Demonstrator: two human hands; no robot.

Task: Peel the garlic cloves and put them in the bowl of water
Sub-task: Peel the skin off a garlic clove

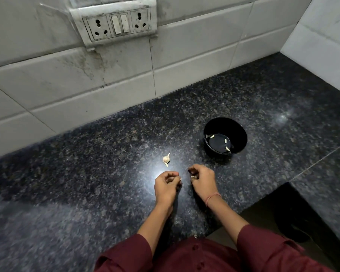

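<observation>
Here, left hand (166,185), grip pinching garlic skin (181,180), right hand (203,178), grip grasping clove (193,176)

The counter (86,193) is gleaming as polished, dark speckled stone, throwing back a bright glare. The wall tiles (194,36) are looking glazed and smooth but are carrying grimy streaks. The socket plate (117,24) is showing dull, soiled white plastic. The bowl (238,134) is shining smooth, glossy black. The peeled cloves (212,136) in its water (219,143) are looking pale and slick. The garlic piece (166,159) is wearing dry, papery skin. The left hand (166,183) is pinching a whitish papery scrap (181,180), the right hand (202,178) a pale clove (192,176). The sleeves (263,250) are showing matt maroon cloth.
</observation>
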